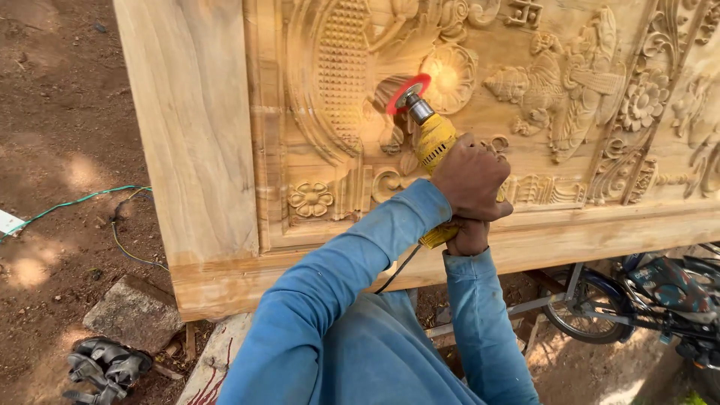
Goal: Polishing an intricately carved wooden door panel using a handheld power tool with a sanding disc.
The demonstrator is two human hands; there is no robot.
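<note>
A large carved wooden panel (570, 225) lies on edge in front of me, covered in flower and scroll reliefs. Both my hands grip a yellow power grinder (435, 139). Its red sanding disc (407, 91) presses on the carving beside a round flower medallion (450, 75). My left hand (471, 176), in a blue sleeve, wraps the grinder's body from above. Just below it, my right hand (469, 236) clasps the rear end of the tool. A black cord (397, 271) hangs down from the grinder.
Bare brown earth lies to the left, with a green wire (82, 199) across it. A flat stone (133, 311) and a pair of dark sandals (105, 367) sit at lower left. A bicycle (645, 300) stands under the panel at right.
</note>
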